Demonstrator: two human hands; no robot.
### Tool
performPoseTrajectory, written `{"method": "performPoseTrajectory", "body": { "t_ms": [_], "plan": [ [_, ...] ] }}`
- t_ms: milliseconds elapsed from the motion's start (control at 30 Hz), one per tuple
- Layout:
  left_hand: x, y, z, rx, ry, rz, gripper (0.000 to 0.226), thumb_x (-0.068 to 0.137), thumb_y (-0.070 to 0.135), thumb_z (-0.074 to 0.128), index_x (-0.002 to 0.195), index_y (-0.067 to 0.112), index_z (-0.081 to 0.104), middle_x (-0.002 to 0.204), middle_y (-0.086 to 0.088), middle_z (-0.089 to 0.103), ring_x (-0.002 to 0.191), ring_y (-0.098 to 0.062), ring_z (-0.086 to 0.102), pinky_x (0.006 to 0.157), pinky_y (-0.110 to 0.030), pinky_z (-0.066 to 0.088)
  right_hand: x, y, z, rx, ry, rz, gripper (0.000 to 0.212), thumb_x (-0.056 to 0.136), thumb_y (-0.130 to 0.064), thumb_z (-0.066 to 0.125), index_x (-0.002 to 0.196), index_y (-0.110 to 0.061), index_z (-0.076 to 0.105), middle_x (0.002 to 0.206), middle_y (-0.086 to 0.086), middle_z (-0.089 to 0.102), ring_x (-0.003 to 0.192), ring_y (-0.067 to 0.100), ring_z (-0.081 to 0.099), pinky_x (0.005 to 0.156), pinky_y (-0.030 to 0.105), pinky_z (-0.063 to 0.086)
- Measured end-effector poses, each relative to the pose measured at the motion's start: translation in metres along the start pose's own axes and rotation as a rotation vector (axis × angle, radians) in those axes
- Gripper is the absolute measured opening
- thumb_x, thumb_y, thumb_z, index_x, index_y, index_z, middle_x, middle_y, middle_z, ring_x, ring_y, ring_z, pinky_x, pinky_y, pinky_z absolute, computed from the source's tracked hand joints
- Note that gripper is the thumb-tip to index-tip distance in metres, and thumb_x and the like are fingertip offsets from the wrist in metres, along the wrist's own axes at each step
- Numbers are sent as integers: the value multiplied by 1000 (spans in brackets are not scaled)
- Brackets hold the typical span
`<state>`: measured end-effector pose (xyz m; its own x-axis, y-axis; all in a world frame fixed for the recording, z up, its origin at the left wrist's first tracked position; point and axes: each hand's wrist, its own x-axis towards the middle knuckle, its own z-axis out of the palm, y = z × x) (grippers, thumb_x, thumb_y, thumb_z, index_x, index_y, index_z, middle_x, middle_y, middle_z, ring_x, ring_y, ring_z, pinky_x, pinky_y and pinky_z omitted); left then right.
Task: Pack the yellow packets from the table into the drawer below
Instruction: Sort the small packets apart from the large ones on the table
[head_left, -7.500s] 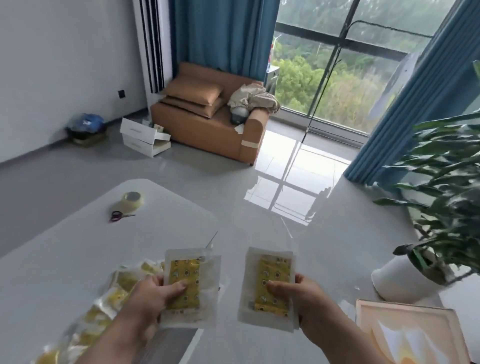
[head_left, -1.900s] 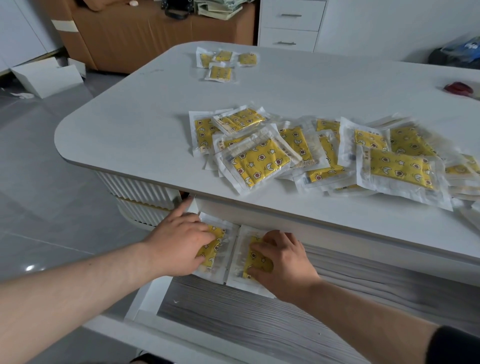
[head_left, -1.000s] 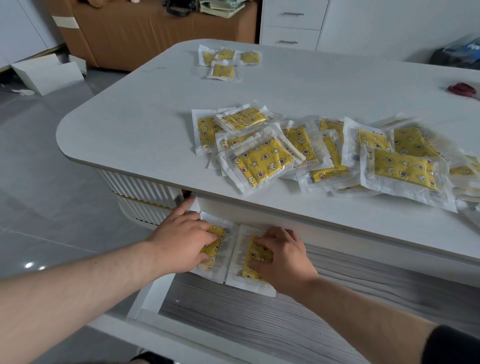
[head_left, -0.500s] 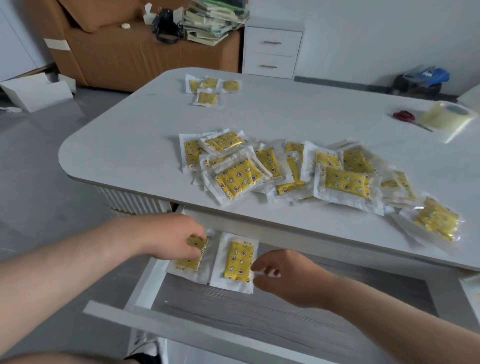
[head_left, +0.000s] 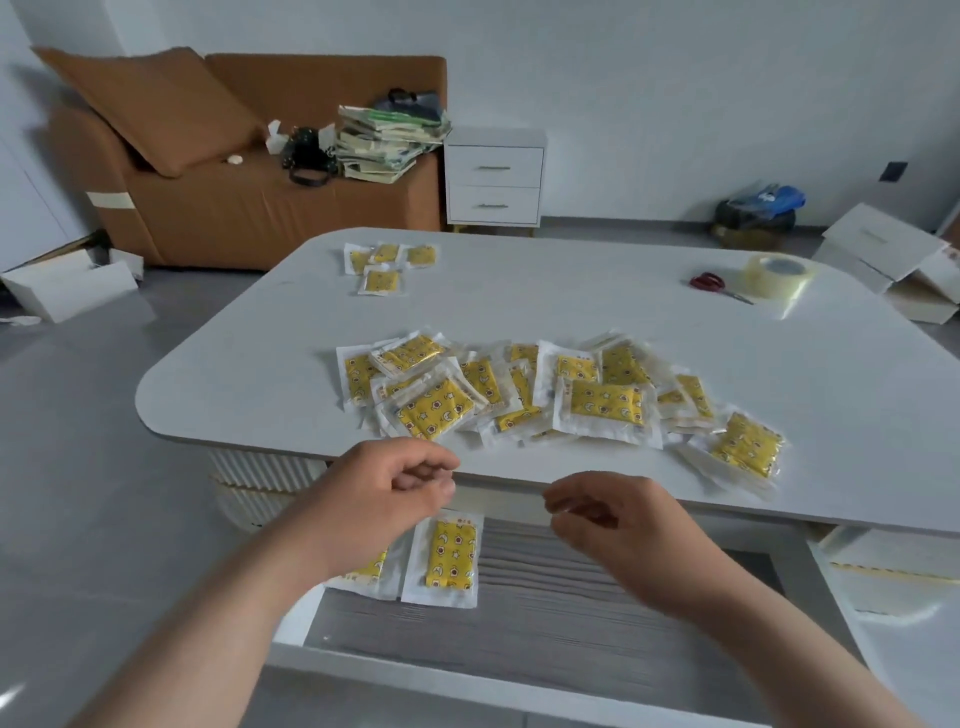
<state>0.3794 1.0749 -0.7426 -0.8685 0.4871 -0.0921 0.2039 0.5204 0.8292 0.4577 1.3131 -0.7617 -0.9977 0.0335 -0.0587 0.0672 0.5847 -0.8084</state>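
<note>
A heap of yellow packets (head_left: 550, 397) in clear wrappers lies near the front edge of the white table (head_left: 597, 312). A small group of packets (head_left: 387, 265) sits at the table's far left. Below the table the drawer (head_left: 571, 623) stands pulled out, its floor grey wood grain. Two packets lie side by side at its back left: one (head_left: 451, 556) in full view, the other (head_left: 366, 569) partly hidden by my left wrist. My left hand (head_left: 384, 493) and my right hand (head_left: 613, 514) hover above the drawer, fingers loosely curled, holding nothing.
Red scissors (head_left: 711, 283) and a roll of clear tape (head_left: 776, 273) lie at the table's far right. Behind stand a brown sofa (head_left: 234, 197) with stacked books, a white nightstand (head_left: 493, 182) and cardboard boxes (head_left: 893, 260) on the floor.
Both hands have let go of the two packets in the drawer and risen toward the table edge. The view has tilted up, showing more of the room.
</note>
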Motion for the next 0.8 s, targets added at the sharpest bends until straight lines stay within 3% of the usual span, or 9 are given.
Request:
{"method": "performPoseTrajectory", "body": {
  "t_ms": [200, 300, 400, 533, 633, 800],
  "plan": [
    [11, -40, 10, -27, 117, 7, 25, 86, 16, 68, 90, 41, 67, 94, 23, 70, 88, 2, 66, 77, -20, 51, 11, 18, 0, -41, -17, 13, 15, 85, -25, 69, 93, -38, 68, 87, -17, 72, 85, -4, 66, 80, 16, 54],
    [19, -58, 15, -14, 119, -8, 19, 82, 21, 73, 87, 39, 72, 91, 21, 72, 86, 2, 66, 78, -20, 53, 20, 30, -1, -68, -25, 19, 14, 81, -30, 71, 89, -41, 68, 86, -24, 70, 85, -6, 65, 77, 11, 51],
    [30, -71, 20, 74, 139, -8, 34, 75, 23, 80, 88, 52, 69, 92, 30, 69, 85, 6, 66, 74, -15, 50, 30, 38, 3, -111, -39, 38, 14, 75, -37, 71, 86, -45, 67, 96, -36, 63, 88, -7, 63, 77, 7, 47],
    [43, -82, 29, 113, 37, -37, 49, 68, 27, 84, 87, 66, 62, 94, 34, 66, 84, 9, 65, 70, -4, 47, 46, 47, 11, -192, -88, 78, 20, 74, -34, 75, 92, -42, 71, 98, -40, 58, 95, -8, 58, 79, 2, 42],
    [47, -87, 29, 177, -100, -142, 34, 72, 36, 77, 81, 63, 59, 95, 36, 64, 92, 12, 59, 71, -9, 47, 56, 43, 15, -173, -116, 112, 21, 75, -30, 76, 94, -38, 73, 83, -29, 66, 92, -8, 59, 76, 0, 41],
    [50, -64, 24, 90, -153, -250, 25, 80, 35, 72, 92, 54, 62, 90, 40, 62, 93, 16, 56, 75, -9, 45, 59, 21, 0, -71, -143, 210, 23, 79, -26, 75, 95, -41, 71, 86, -26, 70, 89, -7, 63, 80, 5, 46]
  ]
}}
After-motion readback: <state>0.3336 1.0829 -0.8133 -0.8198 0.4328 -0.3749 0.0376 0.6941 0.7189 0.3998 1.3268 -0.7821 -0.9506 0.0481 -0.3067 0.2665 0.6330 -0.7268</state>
